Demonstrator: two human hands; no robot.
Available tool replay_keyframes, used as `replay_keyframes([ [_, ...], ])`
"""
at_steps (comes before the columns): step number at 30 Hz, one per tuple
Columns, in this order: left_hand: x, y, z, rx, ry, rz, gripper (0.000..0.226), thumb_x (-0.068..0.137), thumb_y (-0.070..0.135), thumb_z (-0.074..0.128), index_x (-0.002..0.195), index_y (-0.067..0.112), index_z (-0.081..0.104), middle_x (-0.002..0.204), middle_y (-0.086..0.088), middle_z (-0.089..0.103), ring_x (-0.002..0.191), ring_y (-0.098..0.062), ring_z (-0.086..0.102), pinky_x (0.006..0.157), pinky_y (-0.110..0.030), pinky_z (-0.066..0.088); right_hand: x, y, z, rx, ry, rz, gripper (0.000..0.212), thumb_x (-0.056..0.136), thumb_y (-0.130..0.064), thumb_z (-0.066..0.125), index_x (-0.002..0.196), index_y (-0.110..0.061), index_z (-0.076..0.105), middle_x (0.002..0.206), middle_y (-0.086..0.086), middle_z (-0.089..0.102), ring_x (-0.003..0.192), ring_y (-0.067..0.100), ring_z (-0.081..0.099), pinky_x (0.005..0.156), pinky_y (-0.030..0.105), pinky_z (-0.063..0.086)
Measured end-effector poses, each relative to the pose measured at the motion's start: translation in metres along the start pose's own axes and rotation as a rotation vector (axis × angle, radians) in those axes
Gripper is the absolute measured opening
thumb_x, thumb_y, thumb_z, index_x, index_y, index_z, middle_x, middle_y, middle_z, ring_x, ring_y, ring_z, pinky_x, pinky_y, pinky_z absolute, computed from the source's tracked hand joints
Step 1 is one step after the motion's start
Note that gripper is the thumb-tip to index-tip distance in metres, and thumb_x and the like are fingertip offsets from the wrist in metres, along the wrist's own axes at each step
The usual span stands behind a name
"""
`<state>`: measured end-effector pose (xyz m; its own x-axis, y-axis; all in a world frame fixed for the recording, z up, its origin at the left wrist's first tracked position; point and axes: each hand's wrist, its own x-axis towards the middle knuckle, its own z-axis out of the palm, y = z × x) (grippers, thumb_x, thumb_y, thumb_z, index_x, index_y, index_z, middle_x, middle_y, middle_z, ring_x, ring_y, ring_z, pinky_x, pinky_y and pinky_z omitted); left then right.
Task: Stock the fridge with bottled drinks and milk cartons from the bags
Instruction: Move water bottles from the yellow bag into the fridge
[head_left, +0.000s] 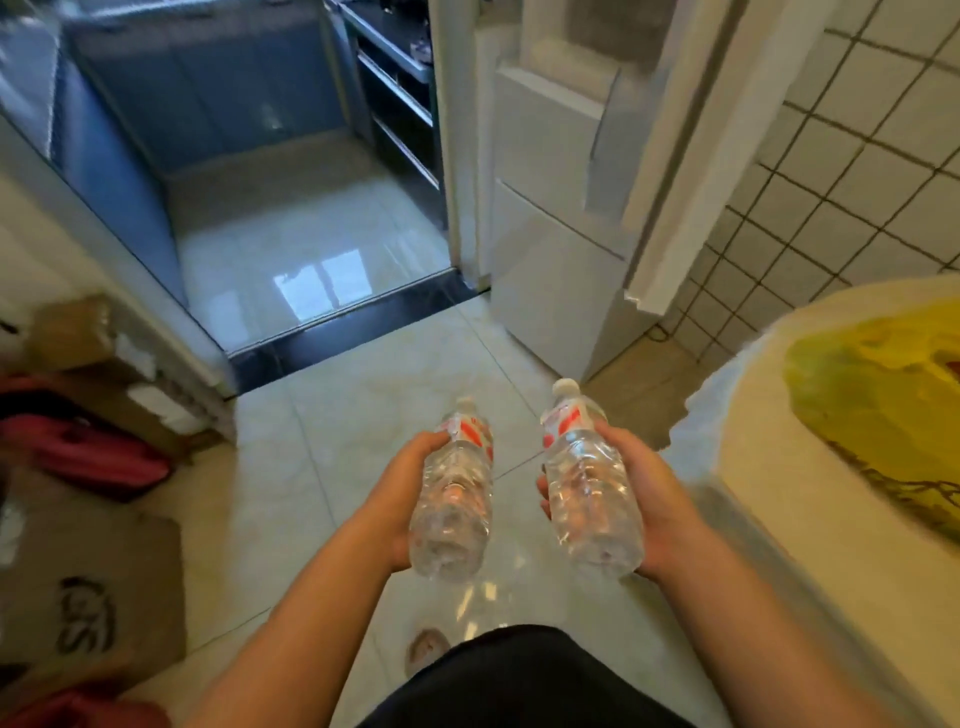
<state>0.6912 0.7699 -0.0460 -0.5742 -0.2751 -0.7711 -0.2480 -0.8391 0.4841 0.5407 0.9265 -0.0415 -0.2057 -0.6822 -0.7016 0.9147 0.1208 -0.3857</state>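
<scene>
Left grip (401, 499) curls round a clear plastic red-labelled water bottle (454, 501), right grip (649, 493) round a second such bottle (589, 499), both caps (566, 387) jutting forward.

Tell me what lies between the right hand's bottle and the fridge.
Head view: only bare floor between the bottle in the right hand and the white fridge; nothing stands there.

Left bottle (452, 499), right bottle (592, 493), clear, red-labelled, caps pointing forward
</scene>
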Motion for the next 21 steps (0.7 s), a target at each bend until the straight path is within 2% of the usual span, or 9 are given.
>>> replay_keyframes([
  [3,-0.006,0.033,-0.053,-0.051,0.029,0.022,0.042,0.088,0.042,0.055,0.097,0.003,0.065,0.071,-0.013,0.061,0.062,-0.025,0.059,0.064,-0.033,0.048,0.037,0.019,0.053,-0.073,-0.002,0.003,0.059,0.084,-0.043,0.062,0.129,-0.004,0.059,0.088,0.016,0.065,0.077,0.031,0.064,0.073,0.040,0.053],
  [5,-0.010,0.054,-0.083,-0.061,0.044,0.031,0.042,0.088,0.044,0.056,0.099,0.004,0.065,0.071,-0.013,0.062,0.061,-0.024,0.060,0.062,-0.031,0.049,0.057,0.029,0.084,-0.122,-0.007,0.003,0.054,0.084,-0.040,0.062,0.123,-0.002,0.061,0.083,0.015,0.064,0.072,0.027,0.063,0.069,0.036,0.052],
  [7,-0.012,0.072,-0.108,-0.065,0.059,0.036,0.048,0.086,0.047,0.057,0.109,0.004,0.063,0.075,-0.013,0.064,0.065,-0.025,0.062,0.064,-0.032,0.050,0.075,0.036,0.110,-0.156,-0.013,0.001,0.043,0.083,-0.037,0.062,0.109,-0.002,0.064,0.075,0.012,0.062,0.064,0.023,0.059,0.061,0.031,0.050],
  [9,-0.011,0.088,-0.127,-0.072,0.083,0.045,0.055,0.085,0.049,0.057,0.116,0.004,0.061,0.079,-0.014,0.067,0.069,-0.025,0.063,0.068,-0.033,0.050,0.092,0.039,0.131,-0.242,0.011,-0.036,0.044,0.083,-0.037,0.064,0.111,-0.004,0.061,0.076,0.012,0.064,0.062,0.023,0.061,0.060,0.031,0.052],
  [13,0.000,0.119,-0.148,-0.109,0.104,0.105,0.052,0.090,0.048,0.055,0.122,0.007,0.059,0.083,-0.014,0.069,0.074,-0.025,0.064,0.072,-0.036,0.052,0.129,0.035,0.164,-0.388,0.066,-0.167,0.052,0.078,-0.036,0.072,0.119,-0.008,0.059,0.086,0.013,0.068,0.070,0.026,0.067,0.067,0.039,0.053],
  [18,0.033,0.172,-0.156,-0.118,0.125,0.171,0.041,0.093,0.044,0.055,0.118,0.012,0.057,0.092,-0.016,0.069,0.084,-0.029,0.064,0.079,-0.041,0.052,0.177,0.005,0.193,-0.485,0.120,-0.397,0.036,0.085,-0.023,0.069,0.119,-0.016,0.061,0.099,0.016,0.072,0.081,0.031,0.071,0.074,0.045,0.055],
  [21,0.060,0.213,-0.156,-0.050,0.141,0.181,0.041,0.092,0.044,0.058,0.120,0.014,0.055,0.092,-0.015,0.069,0.083,-0.028,0.065,0.079,-0.042,0.054,0.208,-0.024,0.211,-0.547,0.145,-0.486,0.035,0.084,-0.022,0.070,0.118,-0.026,0.060,0.100,0.008,0.072,0.084,0.028,0.072,0.072,0.041,0.057],
])
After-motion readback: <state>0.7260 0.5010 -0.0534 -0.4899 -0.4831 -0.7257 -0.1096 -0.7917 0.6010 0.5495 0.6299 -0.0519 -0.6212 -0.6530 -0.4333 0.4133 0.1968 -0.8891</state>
